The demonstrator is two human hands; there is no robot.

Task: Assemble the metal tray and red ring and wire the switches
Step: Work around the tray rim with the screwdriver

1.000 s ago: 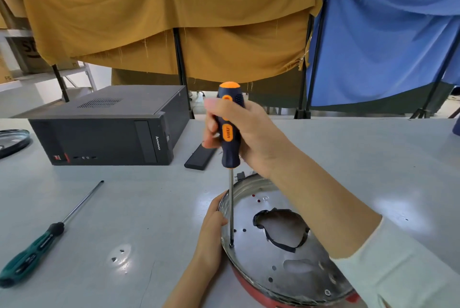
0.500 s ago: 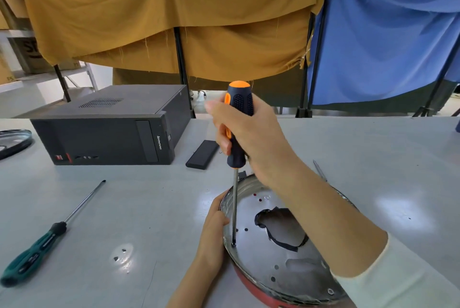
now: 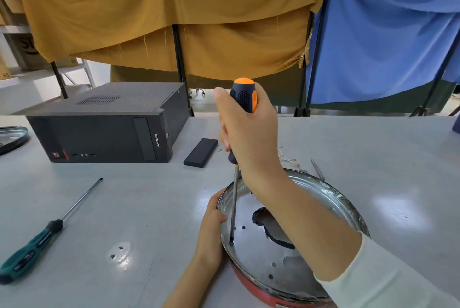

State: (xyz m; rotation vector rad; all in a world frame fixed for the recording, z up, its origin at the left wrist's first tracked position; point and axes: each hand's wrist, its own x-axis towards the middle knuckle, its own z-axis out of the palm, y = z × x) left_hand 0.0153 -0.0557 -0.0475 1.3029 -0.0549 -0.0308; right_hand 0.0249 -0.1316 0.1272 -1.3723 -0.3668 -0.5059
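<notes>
- The round metal tray (image 3: 331,198) sits in the red ring (image 3: 251,285), near and right on the grey table (image 3: 149,208).
- The green-handled screwdriver (image 3: 37,240) lies near, far left.
- The black computer box (image 3: 107,128) stands behind it.
- The flat black bar (image 3: 201,149) lies right of the box.

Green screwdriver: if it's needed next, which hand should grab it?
Probably left. The green screwdriver lies on the left hand's side, and that hand only steadies the tray rim. The right hand grips the orange screwdriver.
</notes>
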